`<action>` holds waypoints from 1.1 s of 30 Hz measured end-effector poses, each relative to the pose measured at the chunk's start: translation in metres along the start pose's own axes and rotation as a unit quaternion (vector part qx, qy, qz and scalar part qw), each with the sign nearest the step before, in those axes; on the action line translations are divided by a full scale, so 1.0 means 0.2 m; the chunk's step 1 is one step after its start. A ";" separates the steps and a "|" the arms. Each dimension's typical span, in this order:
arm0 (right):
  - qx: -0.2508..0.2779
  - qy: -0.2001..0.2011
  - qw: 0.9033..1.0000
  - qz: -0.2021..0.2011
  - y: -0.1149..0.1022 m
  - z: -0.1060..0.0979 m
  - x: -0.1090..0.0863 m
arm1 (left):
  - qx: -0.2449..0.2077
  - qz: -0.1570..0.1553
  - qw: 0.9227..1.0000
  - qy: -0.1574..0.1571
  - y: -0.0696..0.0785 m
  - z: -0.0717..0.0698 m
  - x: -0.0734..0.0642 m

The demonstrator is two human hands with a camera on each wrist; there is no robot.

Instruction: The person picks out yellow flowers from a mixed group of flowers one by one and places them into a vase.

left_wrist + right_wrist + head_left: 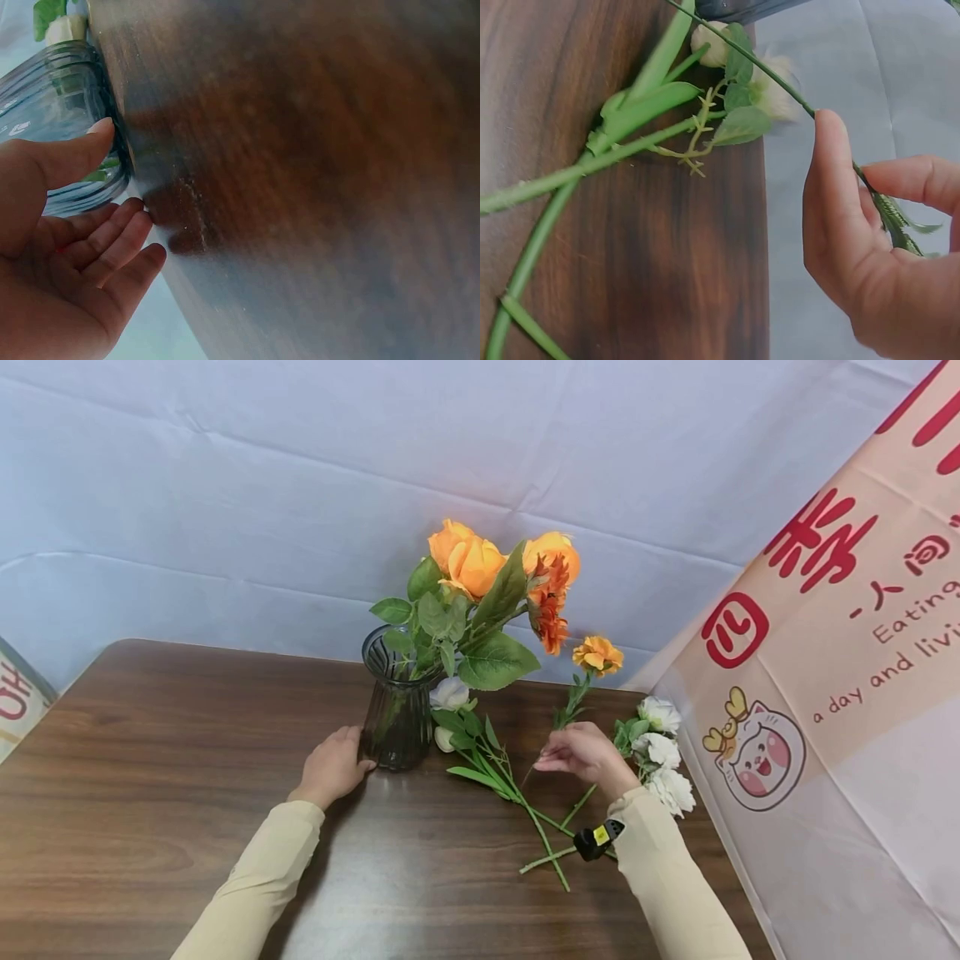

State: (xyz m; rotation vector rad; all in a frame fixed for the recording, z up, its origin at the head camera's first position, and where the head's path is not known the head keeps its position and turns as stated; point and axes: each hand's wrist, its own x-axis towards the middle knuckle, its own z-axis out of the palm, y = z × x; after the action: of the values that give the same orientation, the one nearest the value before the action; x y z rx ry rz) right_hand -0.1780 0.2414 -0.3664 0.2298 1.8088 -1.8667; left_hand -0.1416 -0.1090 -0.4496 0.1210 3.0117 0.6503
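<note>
A dark ribbed glass vase (397, 727) stands upright near the table's back edge, holding large orange blooms (476, 564) and rust-red flowers (551, 602) with broad green leaves. My left hand (335, 766) holds its lower left side; in the left wrist view the thumb lies along the glass (67, 112) and the fingers are on the other side. To the right, my right hand (585, 756) pinches the thin stem (780, 79) of a small orange flower (597, 656). The bloom points up and away, and the stem's free end reaches toward the vase in the right wrist view.
White flowers (663, 760) lie at the table's right edge. Beside the vase lie another white flower (450, 693) and green leaves, with crossing stems (546, 843) toward the front. A pale cloth (262, 527) hangs behind; a printed banner (840, 635) stands at right.
</note>
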 end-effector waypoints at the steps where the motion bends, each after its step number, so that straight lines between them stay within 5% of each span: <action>1: 0.007 -0.003 1.000 0.000 0.01 0.00 0.00 | 0.000 0.000 1.000 0.000 0.00 0.00 0.00; 11: 0.090 -0.018 0.996 -0.002 0.02 0.01 -0.01 | -0.001 0.002 1.000 0.001 0.00 0.00 0.01; 21: 0.182 -0.046 0.982 -0.027 -0.01 0.01 -0.02 | -0.002 -0.001 1.000 0.009 0.00 -0.01 0.01; 33: 0.209 -0.026 0.977 -0.027 -0.01 0.02 -0.04 | 0.001 0.002 1.000 0.008 0.00 0.00 0.01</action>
State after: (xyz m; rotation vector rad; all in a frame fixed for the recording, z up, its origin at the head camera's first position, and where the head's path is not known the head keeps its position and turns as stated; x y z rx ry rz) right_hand -0.1709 0.2398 -0.3594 0.2789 1.3837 -2.2562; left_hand -0.1428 -0.1099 -0.4494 0.1225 3.0275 0.6529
